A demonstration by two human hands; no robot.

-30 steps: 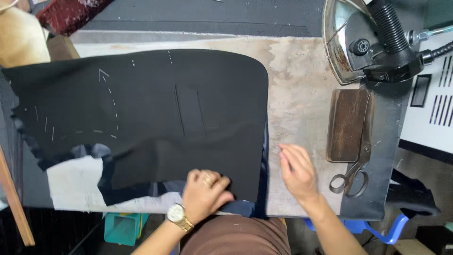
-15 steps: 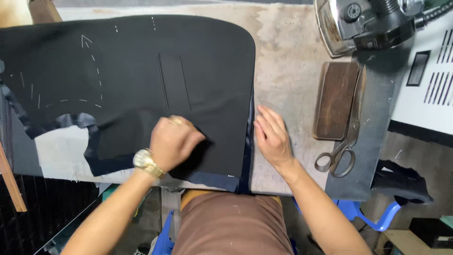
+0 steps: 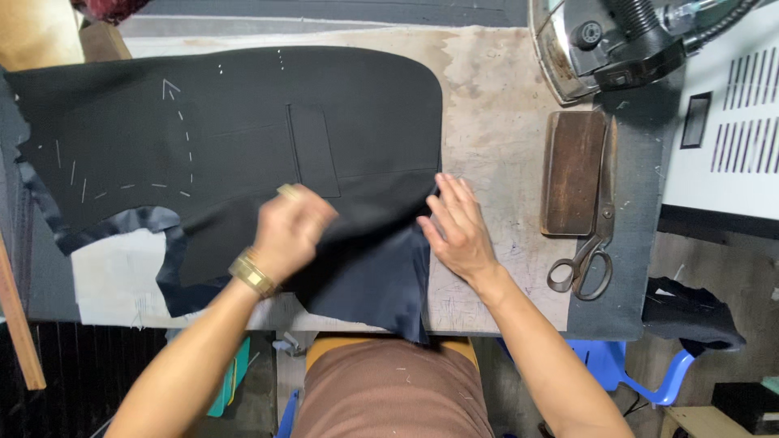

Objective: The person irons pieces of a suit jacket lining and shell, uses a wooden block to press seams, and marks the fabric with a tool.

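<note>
A large black garment panel [image 3: 227,138] with white chalk marks and a welt pocket lies flat on the worn work table [image 3: 503,97]. My left hand [image 3: 290,225], wearing a gold watch and ring, is closed on the panel's lower edge and has turned it up. Dark blue lining [image 3: 381,280] shows underneath. My right hand [image 3: 456,229] lies with fingers spread at the panel's right edge, fingertips touching the cloth.
A steam iron [image 3: 600,40] stands at the table's far right corner. In front of it are a dark wooden block [image 3: 574,172] and scissors [image 3: 586,258]. White interlining [image 3: 114,280] pokes out at the lower left. A blue stool [image 3: 641,373] stands below right.
My left hand moved up and folded the black panel's lower edge back, uncovering dark blue lining. My right hand stayed at the right edge, with its fingers now on the cloth.
</note>
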